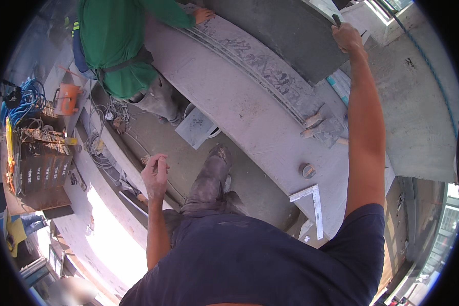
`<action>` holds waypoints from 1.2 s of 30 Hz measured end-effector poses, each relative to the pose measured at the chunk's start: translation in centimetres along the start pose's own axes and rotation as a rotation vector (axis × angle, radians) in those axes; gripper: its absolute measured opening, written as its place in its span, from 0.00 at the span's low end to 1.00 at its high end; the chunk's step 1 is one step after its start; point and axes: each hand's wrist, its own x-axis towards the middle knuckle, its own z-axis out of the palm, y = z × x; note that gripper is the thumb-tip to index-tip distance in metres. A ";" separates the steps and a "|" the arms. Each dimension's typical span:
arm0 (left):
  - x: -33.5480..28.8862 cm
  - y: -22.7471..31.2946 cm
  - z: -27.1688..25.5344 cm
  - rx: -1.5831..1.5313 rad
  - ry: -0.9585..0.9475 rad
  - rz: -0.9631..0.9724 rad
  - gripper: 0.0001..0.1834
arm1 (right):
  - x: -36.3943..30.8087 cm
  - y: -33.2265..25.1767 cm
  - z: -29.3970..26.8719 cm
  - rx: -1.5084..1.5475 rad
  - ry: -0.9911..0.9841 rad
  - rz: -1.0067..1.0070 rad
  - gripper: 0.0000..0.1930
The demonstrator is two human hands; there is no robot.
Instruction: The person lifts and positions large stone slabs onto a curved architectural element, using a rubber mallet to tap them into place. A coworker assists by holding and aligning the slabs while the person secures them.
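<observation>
My right hand (348,38), arm stretched far forward, is closed round the dark handle of what looks like a trowel (336,20). A pale flat part shows beyond the handle, over the smooth dark-grey surface (285,38); the hand hides some of the tool. My left hand (155,176) hangs in the air left of my leg, its fingers loosely curled with nothing visible in them. On the pale ledge below my right arm lie a wooden-handled trowel (331,127), a round tape roll or tin (307,170) and a metal square (317,209).
A co-worker in a green top (120,46) stands at the upper left, a hand (204,14) on the ledge. A grey board (196,127) rests on a bucket (214,133). Stacked boxes (46,166), an orange container (68,99) and blue cable (25,99) are at left.
</observation>
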 end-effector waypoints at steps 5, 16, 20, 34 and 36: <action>0.6 4.5 -2.2 0.048 0.001 0.062 0.10 | 0.5 -0.3 0.7 0.000 0.055 0.012 0.16; -0.4 -1.4 -8.1 0.117 0.101 0.035 0.09 | -1.3 -2.6 -1.4 0.105 0.059 0.095 0.22; 5.5 -1.2 -6.8 0.123 -0.004 0.038 0.08 | -0.5 -3.2 -0.5 -0.052 0.177 0.092 0.24; 47.9 9.9 9.4 0.229 -0.173 0.706 0.11 | 9.1 -7.7 0.9 -0.059 0.022 0.262 0.34; 54.5 14.2 12.6 0.218 -0.209 0.832 0.12 | 8.8 -7.4 2.4 -0.161 0.070 0.204 0.31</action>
